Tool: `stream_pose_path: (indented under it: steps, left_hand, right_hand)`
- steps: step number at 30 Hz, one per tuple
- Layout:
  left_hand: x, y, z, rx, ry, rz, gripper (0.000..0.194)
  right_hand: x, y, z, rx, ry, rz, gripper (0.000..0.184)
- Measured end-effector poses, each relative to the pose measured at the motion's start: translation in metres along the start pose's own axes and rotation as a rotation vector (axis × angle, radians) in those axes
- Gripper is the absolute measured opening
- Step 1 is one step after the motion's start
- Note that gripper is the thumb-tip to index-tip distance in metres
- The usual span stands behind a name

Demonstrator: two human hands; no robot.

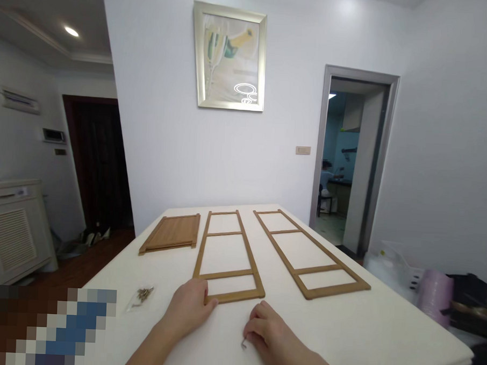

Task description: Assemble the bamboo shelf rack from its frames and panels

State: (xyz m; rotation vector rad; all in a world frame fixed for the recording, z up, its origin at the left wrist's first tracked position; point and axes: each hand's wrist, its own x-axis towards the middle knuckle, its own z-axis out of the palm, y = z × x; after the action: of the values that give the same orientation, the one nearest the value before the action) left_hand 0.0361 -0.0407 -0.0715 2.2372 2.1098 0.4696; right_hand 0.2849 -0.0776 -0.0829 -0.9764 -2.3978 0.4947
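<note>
right hand (pixel 272 334) pinches a small hex key (pixel 243 343) over the white desk (pixel 382 328); left hand (pixel 192 305) grips the near-left corner of a wooden frame (pixel 238 297) lying between a second frame (pixel 338 290) and wooden panels (pixel 172 230).

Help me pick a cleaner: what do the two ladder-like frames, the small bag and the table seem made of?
Left frame and right frame: probably wood or bamboo, smooth finish; the even warm brown suggests it.
Small bag: likely clear plastic, since brassy pieces inside show through.
Table: pale, smooth top, perhaps painted or laminated, going by its even colour; the core can't be told.
</note>
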Motion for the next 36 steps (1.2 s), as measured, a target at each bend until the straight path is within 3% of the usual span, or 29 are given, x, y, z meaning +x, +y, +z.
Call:
stream_pose_path:
  steps: [10,20,36]
  left_hand:
    - [-0.001,-0.007,-0.010,-0.134,-0.033,0.038,0.021]
    - [0.013,-0.023,0.013,-0.222,0.099,-0.027,0.031]
    - [0.028,-0.039,0.033,-0.308,0.222,-0.051,0.013]
  right_hand:
    - [-0.010,-0.004,-0.003,-0.074,0.068,0.141,0.025]
    - [-0.010,0.018,0.003,-0.182,0.292,0.074,0.026]
    - [-0.007,0.044,0.019,-0.247,0.449,-0.043,0.023]
